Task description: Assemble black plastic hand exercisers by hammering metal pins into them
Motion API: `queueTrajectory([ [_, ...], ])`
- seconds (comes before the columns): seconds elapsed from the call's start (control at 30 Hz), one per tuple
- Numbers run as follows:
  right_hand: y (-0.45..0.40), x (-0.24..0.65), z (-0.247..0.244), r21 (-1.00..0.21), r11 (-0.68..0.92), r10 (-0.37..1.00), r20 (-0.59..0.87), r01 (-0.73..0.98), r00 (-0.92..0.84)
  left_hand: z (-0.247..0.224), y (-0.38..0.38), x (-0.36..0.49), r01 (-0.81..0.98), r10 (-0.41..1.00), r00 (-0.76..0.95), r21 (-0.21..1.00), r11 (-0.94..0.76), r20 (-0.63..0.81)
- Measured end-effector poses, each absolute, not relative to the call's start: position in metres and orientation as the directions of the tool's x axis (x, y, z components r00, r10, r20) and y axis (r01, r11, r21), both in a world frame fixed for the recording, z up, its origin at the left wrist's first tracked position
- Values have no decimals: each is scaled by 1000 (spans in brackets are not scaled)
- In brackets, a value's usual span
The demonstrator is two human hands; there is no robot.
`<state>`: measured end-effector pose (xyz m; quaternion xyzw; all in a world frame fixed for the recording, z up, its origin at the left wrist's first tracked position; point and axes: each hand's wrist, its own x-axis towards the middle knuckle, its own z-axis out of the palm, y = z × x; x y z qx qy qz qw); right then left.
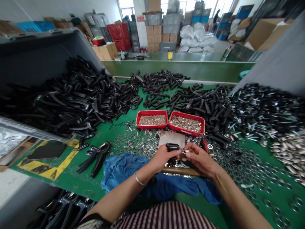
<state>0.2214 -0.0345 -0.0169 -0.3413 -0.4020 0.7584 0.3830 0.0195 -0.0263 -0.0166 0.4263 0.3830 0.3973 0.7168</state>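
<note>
My left hand (162, 156) is closed around a black lever-like part (172, 146) with white lettering. Close against it, my right hand (199, 157) has its fingertips pinched on a small silver metal piece (187, 151), partly hidden by the fingers. Both hands meet above a blue cloth (126, 168) and a brown wooden bar (183, 171). Just beyond them lies a flat metal plate (171, 137). Past the plate stand a red tray (152, 127) of tiny metal parts and a second red tray (176, 128) of small metal pins.
Black levers spill from a grey crate (83, 47) on the left. Metal rings (268, 203) are scattered across the green table. Bolts (259, 111) and metal sleeves (290, 152) are heaped at right. Joined black handles (96, 159) lie at left, near a dark tablet-like slab (47, 151).
</note>
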Motion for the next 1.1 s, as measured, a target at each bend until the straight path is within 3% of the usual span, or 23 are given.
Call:
queueTrajectory([
  [0.17,-31,219,-27,-793,-485,827,-278,-370,-488,-16,-24,16,-64,921,324,966,251,-218],
  [0.3,-28,214,-27,-800,-454,858,-273,-393,-436,-14,-21,15,-122,927,329,965,231,-181],
  [0.43,-24,216,-21,-837,-459,841,-301,-299,-449,-15,-21,11,-88,925,328,969,229,-189],
  [0.53,-26,215,-14,-907,-373,875,-273,-197,-400,-14,-22,7,68,947,307,995,76,-93],
  [0.67,-32,206,-6,-978,-189,965,-169,-83,-200,-11,-22,6,185,944,325,975,-120,54],
  [0.83,-32,208,0,-995,-63,998,-64,72,-13,-18,-20,4,-8,933,345,994,108,-98],
  [0.93,-29,216,5,-988,-29,998,-38,149,-55,-24,-14,1,-87,937,306,975,206,-171],
  [1.1,-28,214,3,-987,-4,995,-21,162,-102,-24,-6,12,-49,938,263,968,248,-227],
])
